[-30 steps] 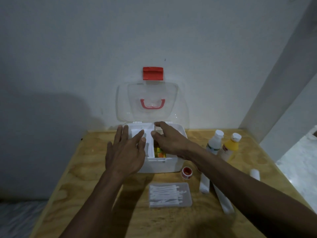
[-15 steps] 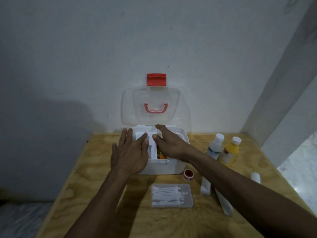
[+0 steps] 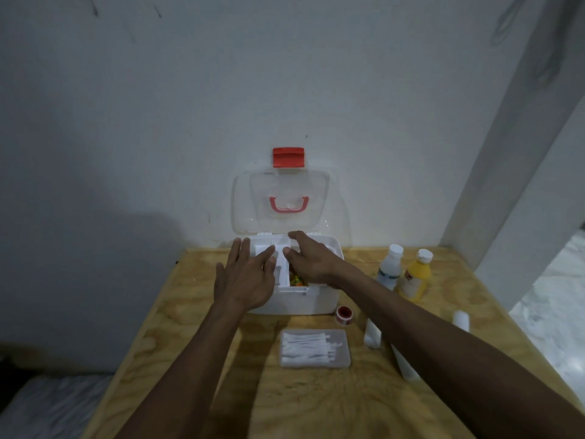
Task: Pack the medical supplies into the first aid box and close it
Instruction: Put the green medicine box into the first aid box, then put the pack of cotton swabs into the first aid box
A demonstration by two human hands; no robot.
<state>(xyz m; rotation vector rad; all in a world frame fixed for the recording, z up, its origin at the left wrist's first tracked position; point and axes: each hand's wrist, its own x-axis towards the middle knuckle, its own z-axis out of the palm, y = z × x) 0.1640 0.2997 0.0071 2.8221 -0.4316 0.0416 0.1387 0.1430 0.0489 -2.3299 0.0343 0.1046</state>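
Note:
A white first aid box (image 3: pixel 316 304) stands at the back of the wooden table, its clear lid (image 3: pixel 285 201) with a red handle and red latch raised against the wall. A white tray insert (image 3: pixel 280 267) sits across its opening, with orange and green items visible under it. My left hand (image 3: pixel 245 277) lies flat over the left part of the tray, fingers spread. My right hand (image 3: pixel 308 259) rests over the right part, fingers spread and touching it. I cannot tell whether either hand grips the tray. In front lie a clear case of cotton swabs (image 3: pixel 315 348) and a red tape roll (image 3: pixel 344 313).
A white bottle (image 3: pixel 390 267) and a yellow bottle (image 3: pixel 414 275) stand right of the box. White bandage rolls (image 3: pixel 373 335) and a small white roll (image 3: pixel 460 320) lie further right. Wall directly behind; the table edge (image 3: pixel 148 315) drops off at left.
Both hands stay over the tray in the box. The view has shifted slightly, so the box sits a little higher and further away in frame.

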